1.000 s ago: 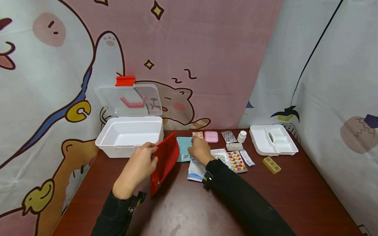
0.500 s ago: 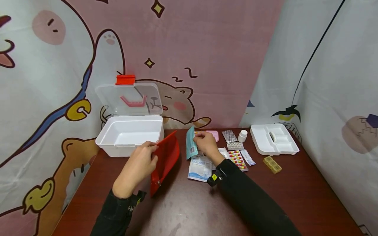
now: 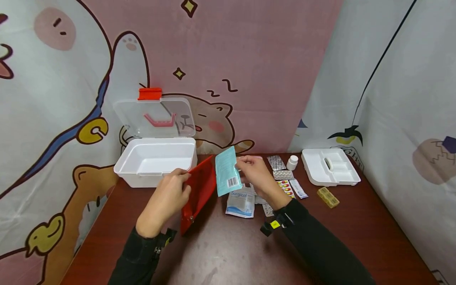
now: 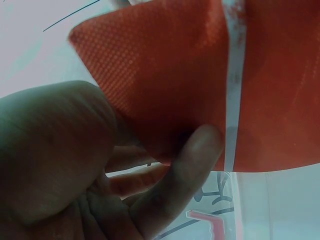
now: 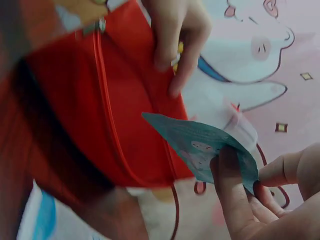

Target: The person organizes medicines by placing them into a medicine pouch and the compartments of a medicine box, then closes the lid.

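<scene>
My left hand (image 3: 165, 200) grips a red zip pouch (image 3: 201, 192) by its top edge and holds it upright on the table. In the left wrist view my thumb presses the red cloth (image 4: 170, 65) beside a pale strip. Between thumb and fingers my right hand (image 3: 260, 178) pinches the edge of a flat teal packet (image 3: 227, 170) with a barcode. The packet is raised off the table, just right of the pouch. From the right wrist view, the packet (image 5: 200, 142) overlaps the pouch's top edge, and a zip runs along the pouch's side.
Behind the pouch stands a white box (image 3: 139, 181) with its clear lid up. Under and beyond my right hand lie a "Surgical" packet (image 3: 240, 204), capsule blister (image 3: 285, 185), silver blister (image 3: 276, 162) and white bottle (image 3: 292, 162). Farther right are a white tray (image 3: 313, 178) and yellow pill box (image 3: 328, 198).
My right hand has lifted the teal packet off the table, turned it and brought it left toward the red pouch. The left hand keeps its grip on the pouch.
</scene>
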The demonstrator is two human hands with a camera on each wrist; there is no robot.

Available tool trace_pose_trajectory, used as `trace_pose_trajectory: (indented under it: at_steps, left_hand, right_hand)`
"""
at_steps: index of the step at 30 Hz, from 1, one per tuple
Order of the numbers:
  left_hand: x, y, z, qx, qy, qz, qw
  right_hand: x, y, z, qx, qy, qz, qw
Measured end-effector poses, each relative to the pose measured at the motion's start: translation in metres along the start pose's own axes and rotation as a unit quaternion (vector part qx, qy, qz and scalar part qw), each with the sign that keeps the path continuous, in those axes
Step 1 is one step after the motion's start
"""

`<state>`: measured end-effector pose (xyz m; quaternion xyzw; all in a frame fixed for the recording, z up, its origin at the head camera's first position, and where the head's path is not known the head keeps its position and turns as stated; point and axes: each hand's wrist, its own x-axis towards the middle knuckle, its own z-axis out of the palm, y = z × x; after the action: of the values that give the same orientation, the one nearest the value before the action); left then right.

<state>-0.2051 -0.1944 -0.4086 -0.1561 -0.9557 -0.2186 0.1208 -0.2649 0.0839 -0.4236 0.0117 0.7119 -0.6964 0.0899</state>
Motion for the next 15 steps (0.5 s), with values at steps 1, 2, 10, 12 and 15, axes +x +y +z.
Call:
trace_pose_trajectory:
  at_steps: [1, 2, 10, 12, 15]
  left_hand:
    - [0.0, 0.0, 0.0, 0.001, 0.001, 0.0, 1.0]
    - [0.0, 0.0, 0.0, 0.001, 0.002, 0.001, 1.0]
    - [0.001, 0.001, -0.001, -0.001, -0.003, -0.003, 1.0]
    - [0.001, 0.002, 0.0, 0.0, -0.006, -0.007, 1.0]
    - [0.0, 0.003, -0.001, -0.001, -0.012, -0.013, 0.9999]
  right_hand:
    - [-0.002, 0.0, 0.003, 0.011, -0.013, 0.006, 1.0]
    - [-0.004, 0.0, 0.006, 0.019, -0.026, 0.01, 0.999]
    - [-0.005, 0.012, 0.035, 0.045, -0.055, 0.046, 0.996]
    - [-0.003, 0.016, 0.043, 0.053, -0.054, 0.053, 0.996]
    - [0.0, 0.021, 0.055, 0.064, -0.051, 0.058, 0.995]
